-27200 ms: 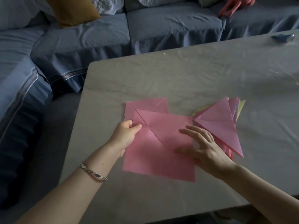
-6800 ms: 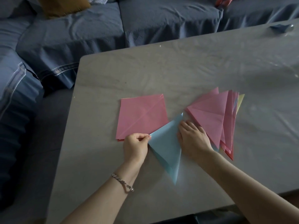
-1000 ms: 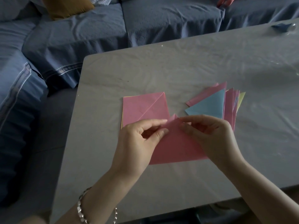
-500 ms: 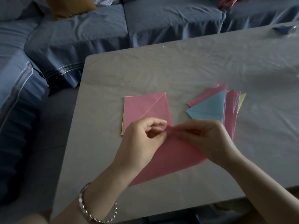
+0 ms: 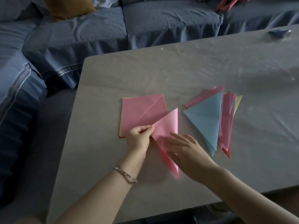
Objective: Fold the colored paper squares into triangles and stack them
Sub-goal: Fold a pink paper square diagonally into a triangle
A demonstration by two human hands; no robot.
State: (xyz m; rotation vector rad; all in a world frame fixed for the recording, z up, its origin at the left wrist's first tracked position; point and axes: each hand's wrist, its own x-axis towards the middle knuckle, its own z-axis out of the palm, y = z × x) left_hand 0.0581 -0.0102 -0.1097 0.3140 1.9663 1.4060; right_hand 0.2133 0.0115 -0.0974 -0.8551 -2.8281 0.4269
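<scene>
You had the pink triangle (image 5: pixel 168 125) folded and lying on the table (image 5: pixel 145 75), one long edge overlapping the near right corner of the pile of squares (image 5: pixel 139 112). Your left hand (image 5: pixel 139 139) pinched the triangle's left corner between thumb and curled fingers. Your right hand (image 5: pixel 186 147) lay flat on its near part, fingers straight and pressing down. The pile of squares, pink on top with yellow and red edges showing beneath, sat just left of the fold. To the right, apart from it, lay the stack of folded triangles (image 5: pixel 226 113), a blue triangle (image 5: pixel 208 118) on top. A bracelet (image 5: pixel 125 173) circled your left wrist. A blue sofa (image 5: pixel 97 29) with a mustard cushion (image 5: pixel 68 7) ran beyond the far edge.
</scene>
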